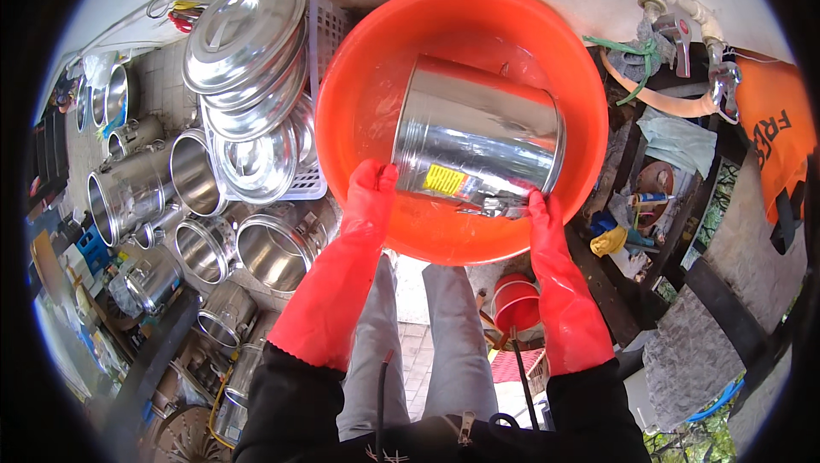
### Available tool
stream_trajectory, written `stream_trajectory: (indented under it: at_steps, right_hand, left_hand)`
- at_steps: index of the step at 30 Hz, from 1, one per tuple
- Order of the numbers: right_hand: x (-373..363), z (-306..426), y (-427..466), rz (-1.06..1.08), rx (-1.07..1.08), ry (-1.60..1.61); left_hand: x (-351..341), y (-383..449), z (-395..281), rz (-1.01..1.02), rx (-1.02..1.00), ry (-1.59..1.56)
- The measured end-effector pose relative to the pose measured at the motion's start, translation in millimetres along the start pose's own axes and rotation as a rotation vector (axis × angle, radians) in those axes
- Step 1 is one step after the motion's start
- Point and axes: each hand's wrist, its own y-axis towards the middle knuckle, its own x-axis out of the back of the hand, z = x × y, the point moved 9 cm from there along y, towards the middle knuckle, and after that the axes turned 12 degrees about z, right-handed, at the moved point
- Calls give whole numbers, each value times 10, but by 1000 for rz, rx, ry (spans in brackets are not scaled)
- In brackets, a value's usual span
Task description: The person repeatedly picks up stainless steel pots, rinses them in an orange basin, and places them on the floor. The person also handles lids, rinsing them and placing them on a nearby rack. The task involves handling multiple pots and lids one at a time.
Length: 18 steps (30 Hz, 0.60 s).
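Observation:
A shiny stainless-steel cylindrical pot [477,123] lies on its side in a large orange-red plastic basin [359,91]. My left hand [369,197], in a long red rubber glove, grips the pot's rim at its left end. At the right end, my right hand [546,213], gloved the same way, holds the lower edge. A yellow label [444,179] with writing is on the pot's near side, with a metal latch or bracket [503,205] low beside it. Some liquid glistens on the basin's inner surface. The pot's underside is hidden.
Steel lids [246,34] are stacked in a white plastic crate [314,184] left of the basin. Several steel pots [272,255] lie beyond on the tiled floor. A tap [676,34] and hose [660,101] are at upper right. A red bucket [516,303] stands below the basin.

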Motion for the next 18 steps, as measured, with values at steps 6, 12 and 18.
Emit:
stream_trajectory:
  at_steps: [6,12,18]
  right_hand:
    - [23,256,-101,12,40,-6]
    - [69,442,31,-13,-84,42]
    - [-123,1037,-278,4,-10,-69]
  left_hand:
    - [-146,-58,212,-43,-154,-50]
    - [-204,-48,219,-105,-86,-32]
    - [-260,-242,548,-4,310,-448]
